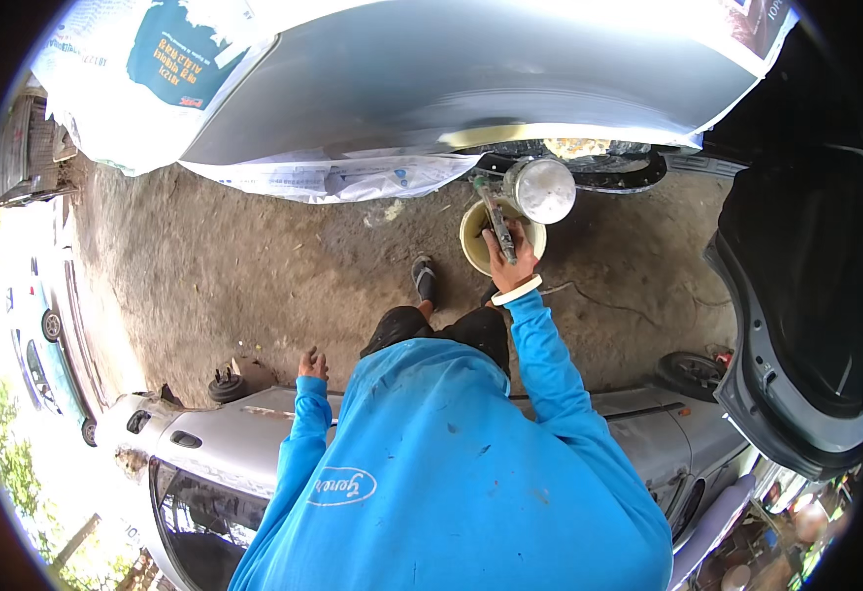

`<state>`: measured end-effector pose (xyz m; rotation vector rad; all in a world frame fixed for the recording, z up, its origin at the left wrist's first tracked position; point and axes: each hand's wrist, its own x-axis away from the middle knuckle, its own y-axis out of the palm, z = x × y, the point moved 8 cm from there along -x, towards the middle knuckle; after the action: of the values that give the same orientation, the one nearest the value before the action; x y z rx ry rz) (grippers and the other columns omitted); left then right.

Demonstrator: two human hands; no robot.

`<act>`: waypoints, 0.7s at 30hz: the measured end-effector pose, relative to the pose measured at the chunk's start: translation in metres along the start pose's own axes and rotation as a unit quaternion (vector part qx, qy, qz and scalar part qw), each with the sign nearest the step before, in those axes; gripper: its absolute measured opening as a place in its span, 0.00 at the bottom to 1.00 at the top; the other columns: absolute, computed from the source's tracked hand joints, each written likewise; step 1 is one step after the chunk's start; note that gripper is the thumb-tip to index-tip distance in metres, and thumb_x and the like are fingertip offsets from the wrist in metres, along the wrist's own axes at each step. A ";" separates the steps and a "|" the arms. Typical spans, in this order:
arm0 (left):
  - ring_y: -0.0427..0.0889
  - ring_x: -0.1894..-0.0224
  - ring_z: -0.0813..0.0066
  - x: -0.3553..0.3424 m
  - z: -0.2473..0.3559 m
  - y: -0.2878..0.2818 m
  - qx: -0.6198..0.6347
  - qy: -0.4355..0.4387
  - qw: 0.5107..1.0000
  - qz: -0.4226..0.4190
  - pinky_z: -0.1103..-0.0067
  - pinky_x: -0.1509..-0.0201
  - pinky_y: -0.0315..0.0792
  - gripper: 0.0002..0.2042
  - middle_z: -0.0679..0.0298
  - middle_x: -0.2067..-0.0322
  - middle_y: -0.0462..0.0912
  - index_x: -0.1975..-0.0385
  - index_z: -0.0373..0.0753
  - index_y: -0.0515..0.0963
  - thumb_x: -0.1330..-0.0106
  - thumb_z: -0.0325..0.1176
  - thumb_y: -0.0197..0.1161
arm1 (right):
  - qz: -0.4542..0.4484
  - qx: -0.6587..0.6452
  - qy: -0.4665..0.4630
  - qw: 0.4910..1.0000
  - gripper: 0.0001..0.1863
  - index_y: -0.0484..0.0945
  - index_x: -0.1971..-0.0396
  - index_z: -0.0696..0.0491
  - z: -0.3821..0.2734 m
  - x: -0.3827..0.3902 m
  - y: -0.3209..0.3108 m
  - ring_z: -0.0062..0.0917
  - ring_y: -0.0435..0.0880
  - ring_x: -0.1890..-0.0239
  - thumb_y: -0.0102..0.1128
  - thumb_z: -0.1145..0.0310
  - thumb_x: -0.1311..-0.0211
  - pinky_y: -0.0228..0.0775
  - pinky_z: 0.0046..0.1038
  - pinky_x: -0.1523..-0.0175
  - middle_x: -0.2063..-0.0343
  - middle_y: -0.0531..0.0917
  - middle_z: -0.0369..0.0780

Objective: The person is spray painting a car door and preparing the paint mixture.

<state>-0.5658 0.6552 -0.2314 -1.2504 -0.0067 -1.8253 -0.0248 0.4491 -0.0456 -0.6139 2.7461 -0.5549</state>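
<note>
My right hand (512,252) is closed around the handle of a paint spray gun (496,219). The gun's round whitish cup (546,190) sits beside its body, close to the lower edge of a silver-grey car panel (431,84). Below the gun stands a cream bucket (471,246), partly covered by my hand and the cup. A white ring like a tape roll (517,290) circles my right wrist. Away to the left, my left hand (313,364) hangs free with its fingers slightly apart and nothing visible in it.
Printed masking sheets (323,179) border the panel. Behind me is a silver car (244,419). A dark car part with a grey rim (747,305) stands at right, near a wheel (693,372). A thin line or hose (599,300) crosses the dirt floor.
</note>
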 end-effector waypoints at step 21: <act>0.81 0.65 0.59 0.092 0.362 0.280 -0.076 0.387 0.906 -0.154 0.70 0.59 0.74 0.12 0.53 0.67 0.81 0.61 0.37 0.79 0.45 0.32 0.62 | 0.006 -0.144 0.146 0.979 0.14 0.73 0.55 0.61 -0.029 0.046 -0.011 0.28 0.78 0.62 0.58 0.73 0.40 0.70 0.27 0.56 0.62 0.79 0.43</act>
<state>-0.1187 0.5921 -0.1108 -0.5588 0.4054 -2.5338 -0.0715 0.4282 -0.0231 -0.6218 3.1394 -0.2596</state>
